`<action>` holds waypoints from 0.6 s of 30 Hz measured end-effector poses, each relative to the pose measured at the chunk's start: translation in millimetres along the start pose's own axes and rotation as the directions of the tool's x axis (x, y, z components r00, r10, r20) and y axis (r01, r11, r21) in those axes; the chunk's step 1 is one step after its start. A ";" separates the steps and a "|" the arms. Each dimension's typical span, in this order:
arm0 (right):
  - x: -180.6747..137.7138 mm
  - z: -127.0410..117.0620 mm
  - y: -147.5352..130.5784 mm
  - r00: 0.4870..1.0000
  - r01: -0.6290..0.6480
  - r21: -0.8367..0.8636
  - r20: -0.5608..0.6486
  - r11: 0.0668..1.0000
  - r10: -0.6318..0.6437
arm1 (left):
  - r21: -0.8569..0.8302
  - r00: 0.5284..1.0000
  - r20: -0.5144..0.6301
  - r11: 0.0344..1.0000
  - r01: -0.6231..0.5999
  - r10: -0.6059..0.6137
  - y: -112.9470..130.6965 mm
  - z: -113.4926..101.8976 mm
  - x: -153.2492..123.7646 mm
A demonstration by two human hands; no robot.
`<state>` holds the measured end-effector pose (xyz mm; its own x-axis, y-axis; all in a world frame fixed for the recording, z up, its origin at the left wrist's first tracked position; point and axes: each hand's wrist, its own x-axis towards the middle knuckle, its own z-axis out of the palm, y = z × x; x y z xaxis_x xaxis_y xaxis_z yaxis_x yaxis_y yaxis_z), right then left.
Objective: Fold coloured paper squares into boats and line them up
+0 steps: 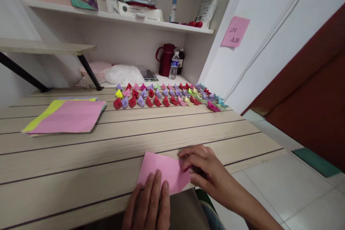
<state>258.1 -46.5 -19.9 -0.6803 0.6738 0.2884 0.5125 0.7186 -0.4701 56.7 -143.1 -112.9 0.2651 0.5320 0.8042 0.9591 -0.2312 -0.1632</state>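
Observation:
A sheet of pink paper (164, 167) lies at the table's front edge, its near side reaching slightly past the edge. My left hand (151, 201) rests on its lower left part, fingers stretched out flat. At the paper's right end, my right hand (202, 169) has its fingers curled over the edge, with the thumb at the near side, gripping it. Farther back stand rows of small folded paper boats (157, 101) in red, purple, pink, yellow and green. A stack of coloured paper (72, 116), pink and yellow on top, lies at the left.
The wooden table (121, 133) has dark grooves. A small raised stand (45, 47) with black legs is at the back left. Behind are a dark red jug (166, 59), a water bottle (174, 65) and a loaded shelf (121, 18). A pink note (235, 31) hangs on the wall.

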 end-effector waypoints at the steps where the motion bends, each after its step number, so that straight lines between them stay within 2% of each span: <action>1: 2.0 1.1 0.3 1.000 -0.015 0.001 -0.005 1.000 0.015 | -0.004 1.000 0.000 1.000 -0.004 0.004 -0.8 -0.3 0.3; 12: 14.5 17.5 1.1 0.978 -0.161 0.037 -0.127 0.986 0.165 | -0.031 0.999 -0.023 0.999 -0.030 0.030 -5.0 2.4 -0.7; 15: 17.2 21.5 1.1 0.973 -0.169 0.012 -0.159 0.986 0.169 | -0.043 1.000 -0.010 0.999 0.004 -0.004 -4.4 -0.3 0.7; 18: 17.6 23.8 3.0 0.972 -0.157 0.003 -0.178 0.988 0.155 | -0.098 0.997 0.051 0.993 0.058 -0.054 -4.5 -6.1 2.6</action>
<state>235.2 -36.6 -36.1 -0.4882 0.7967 0.3563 0.6115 0.6036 -0.5117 52.4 -145.7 -106.6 0.2179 0.5841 0.7819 0.9586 -0.2788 -0.0588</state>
